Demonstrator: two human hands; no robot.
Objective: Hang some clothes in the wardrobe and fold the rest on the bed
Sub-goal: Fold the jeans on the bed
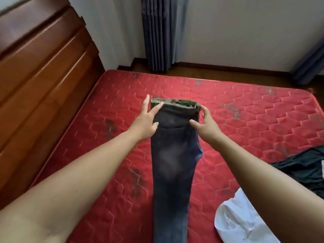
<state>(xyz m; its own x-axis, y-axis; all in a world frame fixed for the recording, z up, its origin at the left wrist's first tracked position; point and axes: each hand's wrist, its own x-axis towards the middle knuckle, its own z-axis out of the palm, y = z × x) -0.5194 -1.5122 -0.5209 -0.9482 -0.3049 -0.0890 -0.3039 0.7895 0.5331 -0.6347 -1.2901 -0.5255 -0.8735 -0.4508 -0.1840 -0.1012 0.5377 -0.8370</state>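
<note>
A pair of dark jeans (173, 155) lies lengthwise on a red quilted mattress (245, 120), legs stacked, its green-lined waistband (175, 104) at the far end. The left hand (145, 123) rests spread, straight fingers on the waistband's left corner; the right hand (205, 125) grips the right edge, thumb on top. A black garment (306, 165) and a white garment (242, 223) lie near the right. A wooden headboard (35, 76) stands left, and a blue-grey curtain (159, 32) hangs beyond.

Jeans (172, 163) hems cut off below; black garment (305, 169) cropped right.
</note>
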